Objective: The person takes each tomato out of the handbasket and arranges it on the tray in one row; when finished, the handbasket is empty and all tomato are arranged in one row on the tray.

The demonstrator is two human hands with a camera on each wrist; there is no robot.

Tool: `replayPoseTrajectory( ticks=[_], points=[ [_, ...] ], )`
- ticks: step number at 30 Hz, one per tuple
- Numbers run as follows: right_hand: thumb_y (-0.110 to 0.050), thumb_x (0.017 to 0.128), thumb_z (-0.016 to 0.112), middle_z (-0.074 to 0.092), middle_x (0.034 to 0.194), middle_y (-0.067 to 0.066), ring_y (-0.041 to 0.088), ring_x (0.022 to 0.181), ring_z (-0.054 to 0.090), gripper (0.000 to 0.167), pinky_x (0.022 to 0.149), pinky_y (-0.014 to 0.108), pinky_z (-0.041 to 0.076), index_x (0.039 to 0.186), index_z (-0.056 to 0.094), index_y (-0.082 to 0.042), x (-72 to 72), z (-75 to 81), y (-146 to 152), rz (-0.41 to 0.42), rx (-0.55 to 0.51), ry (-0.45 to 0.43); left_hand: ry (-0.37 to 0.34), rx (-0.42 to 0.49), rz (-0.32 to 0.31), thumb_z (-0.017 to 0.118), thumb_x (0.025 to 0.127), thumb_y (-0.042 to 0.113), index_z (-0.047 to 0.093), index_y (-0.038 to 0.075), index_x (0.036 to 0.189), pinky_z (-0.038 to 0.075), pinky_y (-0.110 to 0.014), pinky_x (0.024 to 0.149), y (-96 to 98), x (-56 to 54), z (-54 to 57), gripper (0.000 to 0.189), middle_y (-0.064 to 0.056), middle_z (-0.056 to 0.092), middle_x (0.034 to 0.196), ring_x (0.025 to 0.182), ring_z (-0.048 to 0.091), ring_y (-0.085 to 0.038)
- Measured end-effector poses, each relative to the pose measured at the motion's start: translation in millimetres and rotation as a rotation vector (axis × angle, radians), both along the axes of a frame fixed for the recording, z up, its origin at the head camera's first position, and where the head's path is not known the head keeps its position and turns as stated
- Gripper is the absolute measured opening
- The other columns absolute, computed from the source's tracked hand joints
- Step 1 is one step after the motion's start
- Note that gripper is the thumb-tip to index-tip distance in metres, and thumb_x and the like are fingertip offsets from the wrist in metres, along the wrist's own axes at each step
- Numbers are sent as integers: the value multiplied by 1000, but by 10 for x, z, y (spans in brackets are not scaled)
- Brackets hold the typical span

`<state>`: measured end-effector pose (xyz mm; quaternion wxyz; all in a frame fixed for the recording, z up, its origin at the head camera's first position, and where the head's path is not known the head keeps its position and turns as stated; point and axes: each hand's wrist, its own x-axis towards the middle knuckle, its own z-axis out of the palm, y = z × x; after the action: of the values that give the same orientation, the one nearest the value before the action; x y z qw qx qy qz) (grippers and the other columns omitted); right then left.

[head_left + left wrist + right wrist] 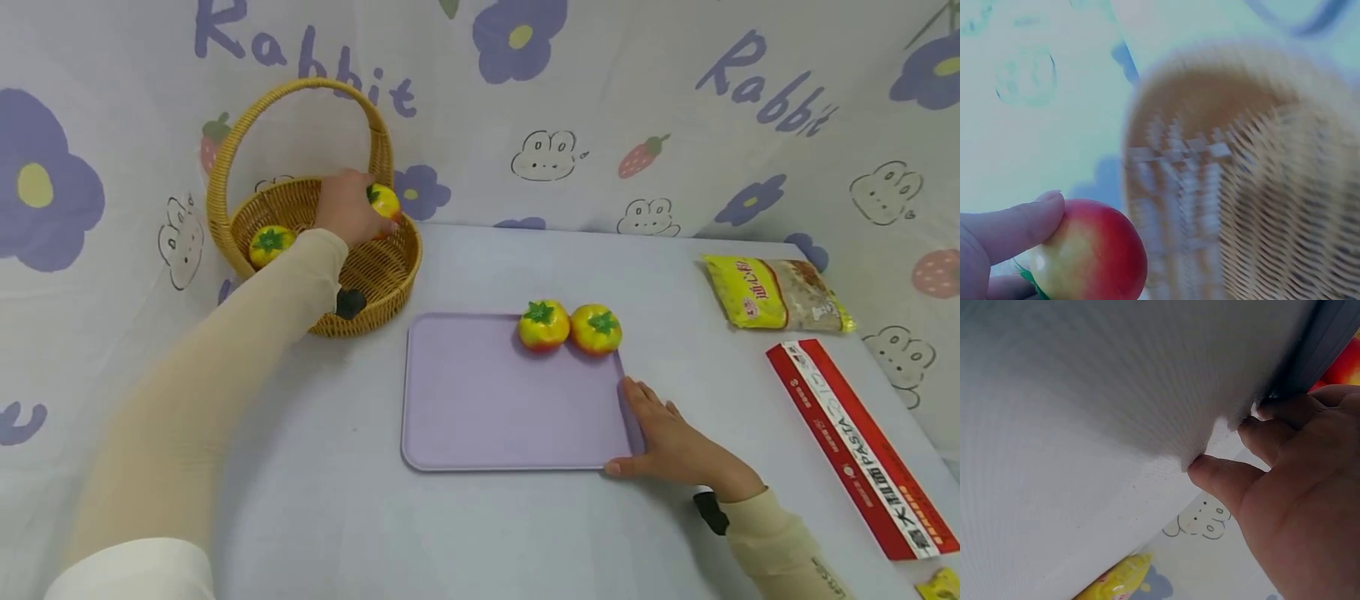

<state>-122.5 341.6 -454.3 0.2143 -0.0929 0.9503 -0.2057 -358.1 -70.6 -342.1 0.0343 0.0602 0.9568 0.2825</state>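
Observation:
My left hand (348, 207) is over the wicker basket (401, 292) and pinches a red-and-yellow tomato (1094, 250) with a green leafy top. In the left wrist view the thumb (1019, 228) presses on its side, next to the blurred basket. Another tomato (272, 243) lies at the basket's left side, partly behind the forearm. My right hand (671, 442) rests at the right edge of the lilac tray (510, 408), thumb by its front corner. In the right wrist view several fingertips touch the white table beside the tray's side. Two tomatoes (544, 326) sit together at the tray's back right corner.
A yellow food packet (776, 293) lies at the back right of the table. Nearer stands a long red pasta box (862, 450), angled along the right side, with a small yellow item (941, 585) below it. A printed cloth rises behind everything.

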Motion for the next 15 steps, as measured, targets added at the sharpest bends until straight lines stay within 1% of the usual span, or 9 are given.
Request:
replayPoseTrajectory(
  ticks=[3, 6, 8, 11, 13, 15],
  points=[
    [-61, 70, 75, 8, 158, 27, 46, 145, 7, 126, 110, 69, 4, 151, 5, 5, -5, 13, -9, 0, -3, 2, 47, -4, -65, 76, 81, 24, 46, -1, 140, 39, -43, 107, 202, 85, 22, 71, -20, 51, 137, 125, 44, -36],
    [-60, 70, 75, 9, 158, 28, 47, 144, 7, 126, 110, 69, 4, 151, 6, 6, -10, 21, -18, -2, -6, 6, 73, -18, -157, 78, 79, 23, 51, 1, 136, 41, -42, 103, 420, 185, -17, 67, -17, 57, 131, 119, 49, -34],
    [-59, 71, 76, 8, 158, 28, 46, 144, 6, 126, 110, 69, 4, 151, 5, 6, -13, 17, -21, -5, -5, 1, 71, -32, -227, 79, 78, 23, 52, 2, 136, 41, -41, 103, 557, 264, -85, 67, -15, 58, 131, 118, 50, -32],
    [-59, 71, 76, 7, 158, 28, 47, 144, 6, 125, 110, 69, 3, 151, 5, 5, -17, 9, -26, -8, -11, -7, 18, -39, -316, 80, 77, 22, 50, 3, 138, 38, -39, 107, 733, 386, -220, 71, -13, 56, 136, 121, 50, -30],
    [-59, 70, 76, 7, 158, 28, 46, 145, 6, 125, 110, 69, 3, 152, 4, 5, -17, 1, -26, -10, -6, -9, -10, -42, -364, 81, 76, 21, 50, 3, 138, 37, -39, 108, 826, 461, -320, 72, -12, 56, 136, 122, 50, -30],
    [-59, 70, 76, 7, 158, 28, 47, 144, 6, 126, 110, 69, 3, 151, 5, 6, -17, -1, -25, -7, -5, -5, -33, -37, -397, 82, 76, 20, 50, 4, 138, 37, -38, 109, 897, 530, -412, 72, -11, 56, 136, 122, 50, -29]
  ],
)
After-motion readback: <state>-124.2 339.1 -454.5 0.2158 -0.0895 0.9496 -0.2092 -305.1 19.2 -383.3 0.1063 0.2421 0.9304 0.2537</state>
